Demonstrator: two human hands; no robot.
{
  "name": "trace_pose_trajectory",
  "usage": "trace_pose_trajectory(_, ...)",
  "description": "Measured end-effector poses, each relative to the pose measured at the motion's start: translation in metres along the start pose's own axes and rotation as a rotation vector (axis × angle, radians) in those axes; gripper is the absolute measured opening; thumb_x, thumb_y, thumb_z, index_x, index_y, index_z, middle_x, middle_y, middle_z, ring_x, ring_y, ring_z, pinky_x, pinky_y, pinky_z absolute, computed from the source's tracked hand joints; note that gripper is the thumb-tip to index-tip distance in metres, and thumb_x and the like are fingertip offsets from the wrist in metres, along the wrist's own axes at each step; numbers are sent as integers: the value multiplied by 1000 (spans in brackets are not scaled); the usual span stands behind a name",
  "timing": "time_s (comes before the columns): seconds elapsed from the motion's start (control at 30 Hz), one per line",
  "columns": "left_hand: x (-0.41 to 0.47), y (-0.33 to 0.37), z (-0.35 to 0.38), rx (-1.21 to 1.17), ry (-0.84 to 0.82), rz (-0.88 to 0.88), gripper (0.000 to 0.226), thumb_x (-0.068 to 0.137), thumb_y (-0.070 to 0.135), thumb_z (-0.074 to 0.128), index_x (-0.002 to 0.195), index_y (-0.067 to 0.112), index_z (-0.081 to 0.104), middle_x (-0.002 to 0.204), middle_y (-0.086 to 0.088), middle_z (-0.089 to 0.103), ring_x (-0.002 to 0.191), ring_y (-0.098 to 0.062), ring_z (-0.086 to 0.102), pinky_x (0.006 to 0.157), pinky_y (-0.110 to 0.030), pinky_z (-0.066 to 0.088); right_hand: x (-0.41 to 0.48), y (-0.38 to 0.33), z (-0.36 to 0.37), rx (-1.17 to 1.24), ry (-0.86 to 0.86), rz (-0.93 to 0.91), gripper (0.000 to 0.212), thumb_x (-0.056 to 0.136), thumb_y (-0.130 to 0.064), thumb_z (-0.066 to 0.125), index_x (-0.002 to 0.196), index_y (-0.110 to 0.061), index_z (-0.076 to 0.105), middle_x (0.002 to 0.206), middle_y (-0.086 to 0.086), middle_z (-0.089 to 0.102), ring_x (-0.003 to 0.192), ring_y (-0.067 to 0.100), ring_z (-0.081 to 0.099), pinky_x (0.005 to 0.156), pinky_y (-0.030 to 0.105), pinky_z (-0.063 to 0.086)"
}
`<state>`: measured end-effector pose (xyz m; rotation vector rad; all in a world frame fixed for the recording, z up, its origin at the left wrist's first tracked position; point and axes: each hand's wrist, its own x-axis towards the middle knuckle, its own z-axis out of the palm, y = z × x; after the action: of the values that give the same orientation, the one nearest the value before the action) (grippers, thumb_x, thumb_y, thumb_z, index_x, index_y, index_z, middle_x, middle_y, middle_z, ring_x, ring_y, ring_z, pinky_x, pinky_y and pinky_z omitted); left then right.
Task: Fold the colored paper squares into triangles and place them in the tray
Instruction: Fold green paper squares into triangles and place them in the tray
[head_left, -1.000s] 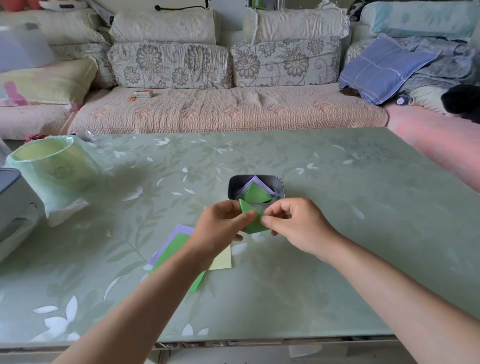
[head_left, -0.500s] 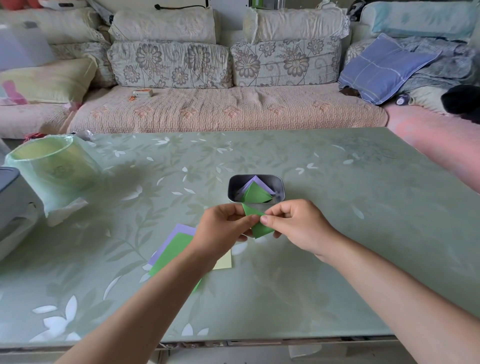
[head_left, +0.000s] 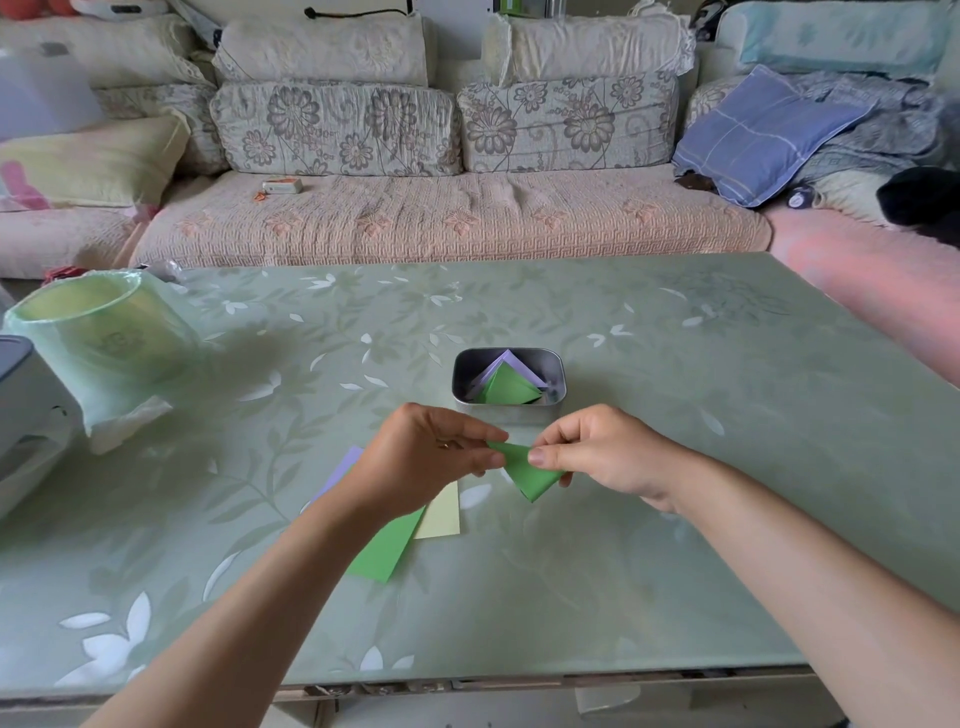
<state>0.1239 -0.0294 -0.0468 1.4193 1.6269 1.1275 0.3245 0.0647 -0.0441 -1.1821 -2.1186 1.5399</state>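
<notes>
Both hands are pinching a folded green paper triangle (head_left: 529, 472) just in front of the metal tray (head_left: 508, 410): left hand (head_left: 426, 460) gripping one corner, right hand (head_left: 597, 451) the fold.

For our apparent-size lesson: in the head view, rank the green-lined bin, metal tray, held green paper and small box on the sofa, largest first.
1. green-lined bin
2. metal tray
3. held green paper
4. small box, which looks smallest but lies farthest away, so its real size is unsure.

The left hand (head_left: 432, 457) hides most of the purple square (head_left: 344, 466).
</notes>
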Motion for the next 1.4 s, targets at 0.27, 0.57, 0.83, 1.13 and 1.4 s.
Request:
trace_pose_trajectory(0.27, -1, -9, 11, 221, 28, -93, 15, 80, 17, 79, 77, 32, 77, 72, 13, 74, 71, -8, 70, 70, -19, 55, 8, 10, 11, -236, 43, 22, 10, 87, -31, 75, 79, -24, 76, 68, -16, 65, 66, 4, 55, 67, 21, 43)
trace_pose_trajectory(0.57, -2, -15, 29, 578, 87, -130, 13, 79, 25, 64, 75, 36, 71, 77, 16, 73, 68, -9, 67, 64, -24, 55, 14, 18, 27, -792, 192, -140, 21, 88, -56, 61, 93, -37, 66, 94, -20, 61, 103, 12, 53, 100, 37, 32)
trace_pose_trajectory(0.83, -1, -25, 38, 758, 123, 45, 14, 83, 27, 63, 92, 33, 72, 93, 12, 59, 98, -16, 50, 77, -29, 47, 18, 26, 30, -810, 271, -239, 31, 79, -60, 70, 100, -38, 64, 98, -15, 55, 102, 13, 51, 95, 36, 35)
trace_pose_trajectory(1.13, -3, -43, 45, 628, -24, 421, 37, 66, -4, 48, 77, 21, 72, 85, 5, 58, 78, -20, 54, 69, -31, 47, 19, 27, 32, -735, 284, -211, 21, 77, -52, 75, 91, -37, 69, 97, -13, 56, 96, 13, 47, 90, 33, 37)
trace_pose_trajectory(1.4, -14, -42, 37, 694, -84, 463, 40, 72, -7, 52, 94, 22, 70, 89, 5, 61, 80, -20, 52, 72, -25, 42, 17, 28, 26, -721, 231, -201, 21, 79, -53, 74, 93, -40, 66, 97, -15, 54, 93, 10, 42, 93, 33, 37)
